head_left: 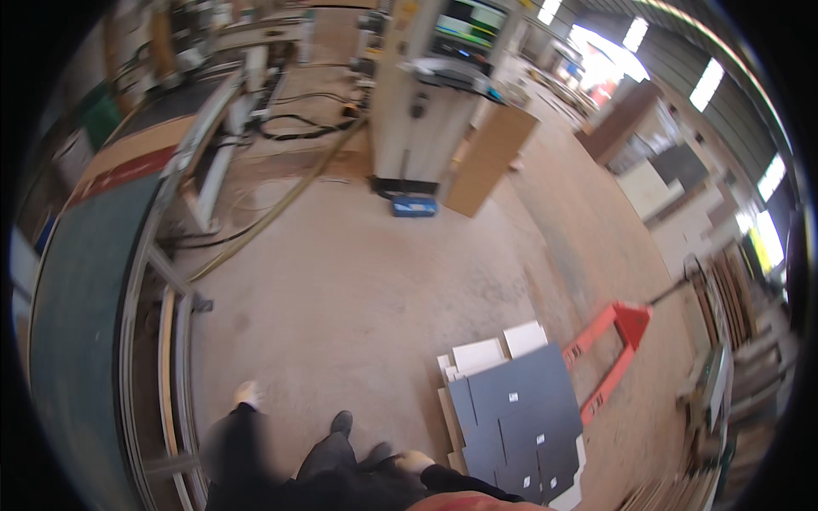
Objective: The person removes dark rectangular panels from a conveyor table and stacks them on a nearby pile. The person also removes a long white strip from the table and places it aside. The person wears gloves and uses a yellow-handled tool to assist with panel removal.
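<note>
My left hand hangs at the lower left, beside the metal frame of a long conveyor table. Motion blurs this hand and its dark sleeve, and its fingers do not show clearly. Low in the middle, my right hand is close to my body, left of a stack of flat panels. A gap separates that hand from the panels. Dark grey pieces with small white labels lie on top of the stack, and pale pieces stick out from its far and left sides. I see nothing held in either hand, though the fingers are too indistinct to read.
A red pallet jack stands at the stack's far right side. Ahead is a control cabinet with a lit screen, a brown board leaning beside it and a blue box at its foot. A hose crosses the floor.
</note>
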Demonstrator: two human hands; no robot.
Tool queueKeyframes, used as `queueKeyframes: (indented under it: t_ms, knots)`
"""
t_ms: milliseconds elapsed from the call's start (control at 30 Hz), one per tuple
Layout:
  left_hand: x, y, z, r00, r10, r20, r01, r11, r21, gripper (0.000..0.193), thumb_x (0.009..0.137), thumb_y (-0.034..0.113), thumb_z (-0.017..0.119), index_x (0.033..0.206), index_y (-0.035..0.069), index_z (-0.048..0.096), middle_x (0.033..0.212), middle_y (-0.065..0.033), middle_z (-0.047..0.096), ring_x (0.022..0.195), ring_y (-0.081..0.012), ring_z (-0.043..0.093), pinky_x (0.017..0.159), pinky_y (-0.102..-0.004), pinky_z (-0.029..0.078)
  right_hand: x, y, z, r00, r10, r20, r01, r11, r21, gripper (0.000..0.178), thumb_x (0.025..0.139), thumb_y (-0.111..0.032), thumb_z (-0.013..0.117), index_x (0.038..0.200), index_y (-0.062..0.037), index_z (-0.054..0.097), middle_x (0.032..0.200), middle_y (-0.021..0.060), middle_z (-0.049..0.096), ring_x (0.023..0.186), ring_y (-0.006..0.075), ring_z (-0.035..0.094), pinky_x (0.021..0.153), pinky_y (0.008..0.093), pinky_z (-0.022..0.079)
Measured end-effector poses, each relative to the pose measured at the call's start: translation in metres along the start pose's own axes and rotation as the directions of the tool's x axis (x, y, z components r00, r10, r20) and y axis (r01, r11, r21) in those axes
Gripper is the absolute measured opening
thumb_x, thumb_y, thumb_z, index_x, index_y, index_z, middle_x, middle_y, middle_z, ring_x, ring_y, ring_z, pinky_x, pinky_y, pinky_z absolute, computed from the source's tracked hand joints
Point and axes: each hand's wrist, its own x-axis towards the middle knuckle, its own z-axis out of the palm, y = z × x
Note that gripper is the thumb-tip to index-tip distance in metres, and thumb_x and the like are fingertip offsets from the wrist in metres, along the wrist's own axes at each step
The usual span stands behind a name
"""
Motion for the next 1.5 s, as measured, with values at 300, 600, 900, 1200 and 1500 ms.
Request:
queueKeyframes:
  t_ms: [300, 600, 900, 1200, 1500]
  knots:
    - [-0.353, -0.381, -0.443, 0.838, -0.106, -0.535, 0.528, 0.407, 0.745, 0.027, 0.093, 0.025, 0.061, 0.106, 0.009, 0.079, 0.115, -0.0169, 0.074, 0.112, -0.0355, 0.07, 0.088, -0.0458, 0.058, 0.045, -0.072, 0.081, 0.926, -0.28, 0.252, 0.361, 0.852, -0.379, 0.043, 0.092, -0.035, 0.057, 0.121, -0.0049, 0.072, 0.116, 0.0214, 0.073, 0.115, 0.0368, 0.066, 0.1, 0.0438, 0.051]
    - [-0.532, -0.54, -0.421, 0.618, -0.32, -0.718, 0.551, 0.828, 0.106, 0.04, 0.09, 0.034, 0.064, 0.114, 0.004, 0.074, 0.118, -0.0231, 0.071, 0.112, -0.0415, 0.067, 0.091, -0.0483, 0.054, 0.008, -0.188, 0.242, 0.69, -0.282, 0.667, 0.688, 0.542, -0.483, 0.05, 0.086, -0.035, 0.061, 0.122, -0.0026, 0.07, 0.119, 0.021, 0.072, 0.114, 0.0377, 0.067, 0.097, 0.0448, 0.052]
    - [-0.603, -0.504, -0.708, 0.072, -0.282, -0.957, 0.302, 0.92, -0.248, 0.047, 0.093, 0.036, 0.063, 0.131, 0.01, 0.06, 0.132, -0.0228, 0.063, 0.125, -0.0398, 0.059, 0.106, -0.049, 0.048, -0.003, -0.246, 0.37, 0.579, -0.196, 0.792, 0.815, 0.093, -0.572, 0.05, 0.092, -0.047, 0.054, 0.115, -0.0079, 0.074, 0.113, 0.0194, 0.073, 0.106, 0.0387, 0.068, 0.093, 0.0482, 0.053]
    - [-0.735, -0.64, -0.972, -0.312, -0.583, -0.75, 0.457, 0.6, -0.657, 0.075, 0.082, 0.046, 0.081, 0.138, 0.011, 0.046, 0.136, -0.0107, 0.056, 0.131, -0.032, 0.053, 0.101, -0.051, 0.05, -0.122, -0.352, 0.519, 0.74, -0.098, 0.666, 0.668, -0.013, -0.744, 0.042, 0.09, -0.044, 0.057, 0.107, -0.0101, 0.075, 0.112, 0.0173, 0.073, 0.109, 0.0366, 0.067, 0.093, 0.0467, 0.053]
    - [-0.697, -0.672, -1.085, -0.061, -0.416, -0.907, 0.383, 0.83, -0.406, 0.062, 0.081, 0.045, 0.077, 0.124, 0.005, 0.06, 0.127, -0.0195, 0.061, 0.122, -0.039, 0.06, 0.099, -0.0499, 0.051, -0.15, -0.423, 0.565, 0.614, 0.011, 0.79, 0.738, -0.364, -0.568, 0.034, 0.088, -0.04, 0.061, 0.101, -0.0121, 0.076, 0.111, 0.015, 0.073, 0.111, 0.035, 0.066, 0.093, 0.0451, 0.054]
